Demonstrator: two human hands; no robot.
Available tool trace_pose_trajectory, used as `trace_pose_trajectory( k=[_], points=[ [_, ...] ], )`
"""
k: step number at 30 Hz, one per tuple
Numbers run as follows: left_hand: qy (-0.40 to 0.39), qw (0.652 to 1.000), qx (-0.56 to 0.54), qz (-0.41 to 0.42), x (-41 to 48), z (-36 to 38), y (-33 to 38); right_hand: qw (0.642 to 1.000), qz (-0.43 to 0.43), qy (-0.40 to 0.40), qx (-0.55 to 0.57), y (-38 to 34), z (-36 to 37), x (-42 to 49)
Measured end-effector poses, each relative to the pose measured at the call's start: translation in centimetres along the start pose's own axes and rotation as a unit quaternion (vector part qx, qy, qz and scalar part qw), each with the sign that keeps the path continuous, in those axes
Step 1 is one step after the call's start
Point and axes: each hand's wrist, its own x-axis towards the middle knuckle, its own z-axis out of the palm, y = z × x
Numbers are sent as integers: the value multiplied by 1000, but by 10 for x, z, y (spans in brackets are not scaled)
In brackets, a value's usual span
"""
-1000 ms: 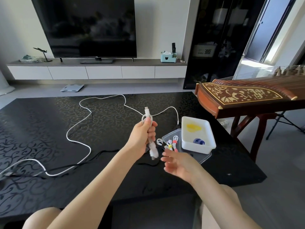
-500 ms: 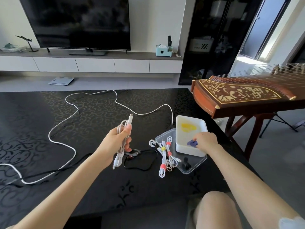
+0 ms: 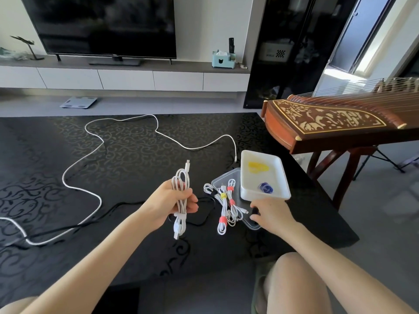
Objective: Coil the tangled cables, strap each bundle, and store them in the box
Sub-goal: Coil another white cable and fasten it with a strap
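Note:
My left hand (image 3: 169, 206) grips a coiled white cable (image 3: 181, 189) upright above the black table (image 3: 127, 152), a plug sticking out at each end. My right hand (image 3: 273, 215) is at the front edge of a clear tray (image 3: 223, 179), its fingertips pinching a small black strap (image 3: 254, 211). Bundles of white cable (image 3: 225, 208) with yellow and pink straps lie partly on that tray. A white box (image 3: 247, 177) sits on the tray's right side and holds a yellow strap (image 3: 258, 167) and a blue strap (image 3: 266, 188).
A long loose white cable (image 3: 90, 152) snakes across the table's left and middle. A black cable (image 3: 108, 222) crosses under it near my left wrist. A wooden zither on a stand (image 3: 335, 123) stands close to the table's right edge. My knee (image 3: 299, 284) is below.
My right hand left the blue strap in the white box and came down to the black strap on the clear tray. My left hand keeps holding the coil, now lower.

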Motion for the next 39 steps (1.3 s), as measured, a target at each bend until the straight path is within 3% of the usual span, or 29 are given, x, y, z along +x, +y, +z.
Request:
trace_pose_trajectory(
  k=[3, 5, 6, 8, 9, 10, 12, 17, 20, 23, 25, 27, 31, 33, 36, 39],
  points=[
    [16, 999, 24, 20, -8, -1, 1, 992, 42, 37, 115, -6, 0, -9],
    [35, 997, 53, 33, -15, -2, -1, 950, 72, 95, 289, -19, -11, -19],
    [40, 997, 63, 36, -19, -2, -1, 901, 85, 92, 416, -29, -20, -25],
    [36, 996, 72, 44, -29, 4, -2, 766, 53, 24, 640, -56, -39, -40],
    [28, 996, 73, 51, -33, 8, -2, 719, 29, -3, 695, -66, -46, -46],
    [20, 995, 74, 61, -37, 13, -2, 693, 8, -20, 720, -76, -52, -50],
    [16, 993, 87, 79, -45, 21, -1, 680, -14, -24, 732, -94, -61, -58],
    [68, 988, 73, 119, -64, 21, -1, 700, -10, 17, 714, -118, -70, -67],
    [82, 986, 53, 133, -73, 17, 3, 668, 34, 19, 743, -125, -76, -69],
    [79, 984, 69, 143, -78, 10, 5, 630, 19, -35, 776, -126, -81, -73],
    [42, 987, 64, 144, -83, 2, 8, 649, -21, -59, 758, -125, -84, -78],
    [-13, 991, 24, 128, -87, -3, 10, 693, -58, -54, 717, -121, -86, -82],
    [-57, 995, -22, 78, -91, -10, 13, 824, -131, -20, 552, -117, -93, -92],
    [-70, 995, -10, 66, -93, -11, 14, 851, -154, -16, 502, -120, -95, -97],
    [-90, 994, 13, 61, -98, -11, 17, 901, -179, 50, 391, -124, -95, -102],
    [-118, 988, 52, 88, -104, -12, 17, 909, -155, 120, 367, -124, -92, -104]
  ],
)
